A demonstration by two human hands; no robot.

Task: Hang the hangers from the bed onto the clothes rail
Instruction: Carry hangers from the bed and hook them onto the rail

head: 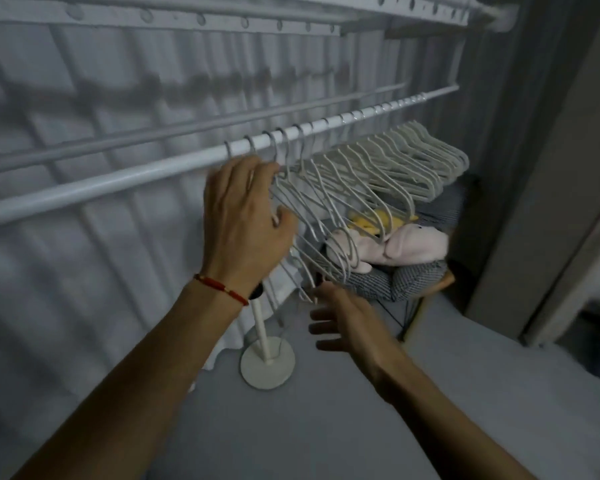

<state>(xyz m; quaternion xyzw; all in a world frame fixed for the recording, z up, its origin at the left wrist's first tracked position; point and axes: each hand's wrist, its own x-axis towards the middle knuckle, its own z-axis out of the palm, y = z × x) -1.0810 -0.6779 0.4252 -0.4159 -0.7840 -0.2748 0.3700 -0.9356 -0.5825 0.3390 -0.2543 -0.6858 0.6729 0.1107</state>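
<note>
one rail (174, 167) | hangers (378, 168) uncountable | left hand (246, 216) grips hangers | right hand (343, 317) spread

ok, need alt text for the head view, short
A person's left hand grips the nearest of a long row of white hangers hooked on a white clothes rail, while the right hand reaches up below them, fingers spread. Behind the hangers, pink and yellow soft toys lie on checked fabric.

Smooth white metal rail (146, 171); matt pale hangers (378, 161); soft plush toy (416, 245).
</note>
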